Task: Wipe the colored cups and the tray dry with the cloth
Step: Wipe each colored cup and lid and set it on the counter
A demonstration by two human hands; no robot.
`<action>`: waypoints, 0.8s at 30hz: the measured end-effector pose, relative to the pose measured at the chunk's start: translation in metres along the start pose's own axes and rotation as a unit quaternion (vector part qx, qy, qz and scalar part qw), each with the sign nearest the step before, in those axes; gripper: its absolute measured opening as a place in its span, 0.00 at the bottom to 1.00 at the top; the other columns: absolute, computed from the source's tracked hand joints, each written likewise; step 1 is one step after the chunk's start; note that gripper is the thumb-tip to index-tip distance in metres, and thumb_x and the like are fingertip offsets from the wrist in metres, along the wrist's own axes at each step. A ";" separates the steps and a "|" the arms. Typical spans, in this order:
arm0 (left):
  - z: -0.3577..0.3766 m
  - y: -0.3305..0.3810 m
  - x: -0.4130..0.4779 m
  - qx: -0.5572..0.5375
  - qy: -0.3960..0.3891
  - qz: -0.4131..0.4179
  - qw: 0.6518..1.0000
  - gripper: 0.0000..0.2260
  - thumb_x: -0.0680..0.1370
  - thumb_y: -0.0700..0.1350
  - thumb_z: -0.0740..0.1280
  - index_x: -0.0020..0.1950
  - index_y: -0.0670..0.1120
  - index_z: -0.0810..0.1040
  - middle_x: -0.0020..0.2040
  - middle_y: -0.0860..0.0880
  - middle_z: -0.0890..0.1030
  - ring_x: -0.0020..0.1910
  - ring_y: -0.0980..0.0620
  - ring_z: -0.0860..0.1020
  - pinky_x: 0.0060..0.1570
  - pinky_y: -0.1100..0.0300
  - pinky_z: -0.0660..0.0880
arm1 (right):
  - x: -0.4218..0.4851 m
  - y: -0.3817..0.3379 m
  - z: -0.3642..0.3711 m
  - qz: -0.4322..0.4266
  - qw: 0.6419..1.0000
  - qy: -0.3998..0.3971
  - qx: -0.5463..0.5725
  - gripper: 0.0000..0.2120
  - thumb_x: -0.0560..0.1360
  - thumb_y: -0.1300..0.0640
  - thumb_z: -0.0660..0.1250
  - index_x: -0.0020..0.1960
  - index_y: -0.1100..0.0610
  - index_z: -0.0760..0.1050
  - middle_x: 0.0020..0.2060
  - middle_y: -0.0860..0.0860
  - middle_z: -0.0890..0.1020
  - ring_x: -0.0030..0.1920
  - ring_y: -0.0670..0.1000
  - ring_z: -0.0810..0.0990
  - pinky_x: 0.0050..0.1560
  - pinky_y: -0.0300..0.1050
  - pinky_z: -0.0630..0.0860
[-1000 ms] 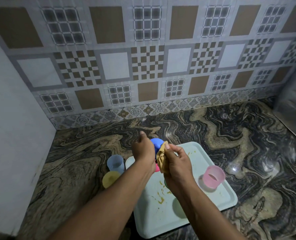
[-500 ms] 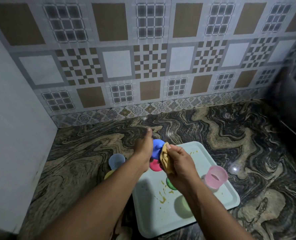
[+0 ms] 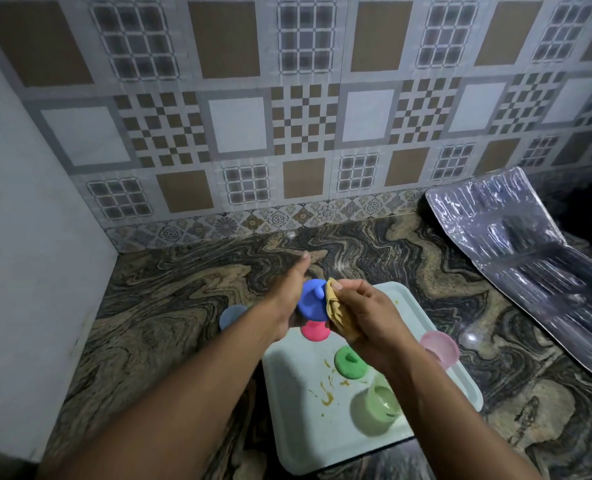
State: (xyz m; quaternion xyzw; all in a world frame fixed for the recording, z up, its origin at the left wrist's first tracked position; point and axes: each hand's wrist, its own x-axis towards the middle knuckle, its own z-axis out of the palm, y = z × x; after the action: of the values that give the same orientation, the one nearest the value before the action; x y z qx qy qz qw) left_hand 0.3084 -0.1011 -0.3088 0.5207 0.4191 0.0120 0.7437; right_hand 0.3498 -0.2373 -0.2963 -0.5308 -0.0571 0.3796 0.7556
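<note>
Right hand (image 3: pixel 369 318) clenches the cloth (image 3: pixel 336 308) against the blue cup (image 3: pixel 309 301), which left hand (image 3: pixel 284 303) grips, lifted over the tray (image 3: pixel 289 427) so all sides get rubbed. Red cup (image 3: pixel 315 331), green cup (image 3: pixel 349 362), pale green cup (image 3: pixel 377 408) & pink cup (image 3: pixel 440 348) crowd the tray w/ yellow smears (image 3: pixel 326 398); light blue cup (image 3: pixel 231 315) sits off it.

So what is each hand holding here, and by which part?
The left hand grips the blue cup by its left edge; the right hand pinches the bunched cloth near its top.
</note>
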 end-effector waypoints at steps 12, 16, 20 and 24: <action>0.012 -0.008 0.003 0.033 0.189 0.104 0.976 0.29 0.80 0.66 0.55 0.58 0.41 0.77 0.54 0.40 0.81 0.49 0.39 0.80 0.41 0.52 0.74 | -0.002 0.023 0.005 -0.072 0.990 0.114 0.042 0.02 0.79 0.62 0.67 0.48 0.60 0.75 0.32 0.59 0.80 0.29 0.54 0.75 0.29 0.43 0.71; -0.003 0.001 -0.010 0.139 0.044 0.333 0.932 0.10 0.75 0.54 0.64 0.46 0.49 0.80 0.43 0.48 0.81 0.43 0.48 0.79 0.50 0.44 0.78 | 0.006 0.011 -0.011 -0.071 0.991 0.109 -0.035 0.03 0.80 0.61 0.67 0.50 0.61 0.74 0.34 0.61 0.79 0.30 0.54 0.73 0.35 0.49 0.69; -0.020 0.008 -0.023 0.341 -0.082 0.388 0.852 0.07 0.77 0.41 0.70 0.53 0.49 0.85 0.51 0.49 0.83 0.50 0.52 0.83 0.53 0.56 0.80 | 0.010 0.010 -0.013 -0.051 0.993 0.090 -0.062 0.03 0.80 0.61 0.65 0.49 0.60 0.74 0.37 0.64 0.80 0.31 0.56 0.75 0.36 0.50 0.68; -0.033 0.006 -0.022 0.338 -0.101 0.368 0.860 0.09 0.73 0.39 0.76 0.53 0.45 0.86 0.53 0.50 0.82 0.49 0.53 0.84 0.53 0.55 0.81 | 0.008 0.013 -0.006 -0.005 0.997 0.072 -0.033 0.05 0.82 0.61 0.62 0.47 0.58 0.75 0.37 0.59 0.81 0.33 0.55 0.76 0.36 0.46 0.71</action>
State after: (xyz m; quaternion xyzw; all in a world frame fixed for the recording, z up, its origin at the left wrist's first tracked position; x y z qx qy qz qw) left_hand 0.2755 -0.0833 -0.2937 0.8549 0.0972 0.0898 0.5017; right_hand 0.3519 -0.2354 -0.3122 -0.5809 -0.0172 0.3348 0.7417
